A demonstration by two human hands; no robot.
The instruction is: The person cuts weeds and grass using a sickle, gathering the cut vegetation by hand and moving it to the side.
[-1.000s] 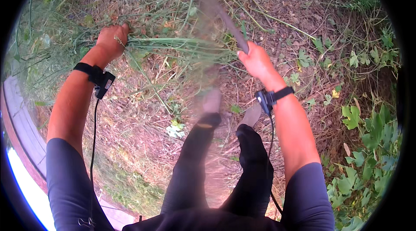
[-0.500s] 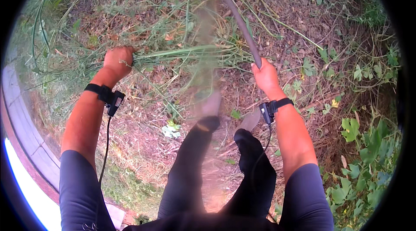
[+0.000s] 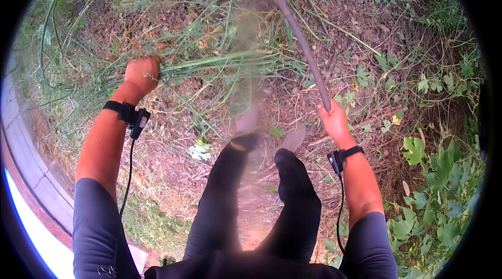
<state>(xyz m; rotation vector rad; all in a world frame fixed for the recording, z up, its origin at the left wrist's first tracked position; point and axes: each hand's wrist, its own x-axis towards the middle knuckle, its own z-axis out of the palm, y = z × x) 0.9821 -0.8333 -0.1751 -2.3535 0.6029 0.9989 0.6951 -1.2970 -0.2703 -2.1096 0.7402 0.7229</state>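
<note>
My left hand [image 3: 143,76] is closed round a bundle of long green weed stalks [image 3: 209,63], which stretch to the right just above the ground. In my right hand [image 3: 334,122] is the lower end of a long-handled sickle [image 3: 306,49]. Its brown handle slants up and left from my fist. The metal head at the far end lies beyond the stalks, partly lost in a blurry smear that runs down the middle of the picture. Both wrists wear black straps with small cabled devices.
Cut stems and dry litter cover the soil [image 3: 361,28]. Leafy green plants [image 3: 444,174] grow at the lower right, with vines above them. A pale paved edge [image 3: 36,174] curves along the left. My feet [image 3: 293,140] stand between my arms.
My right hand has drawn back toward me and to the right, bringing the sickle along, so its head now shows more. My left hand keeps hold of the stalks in nearly the same place.
</note>
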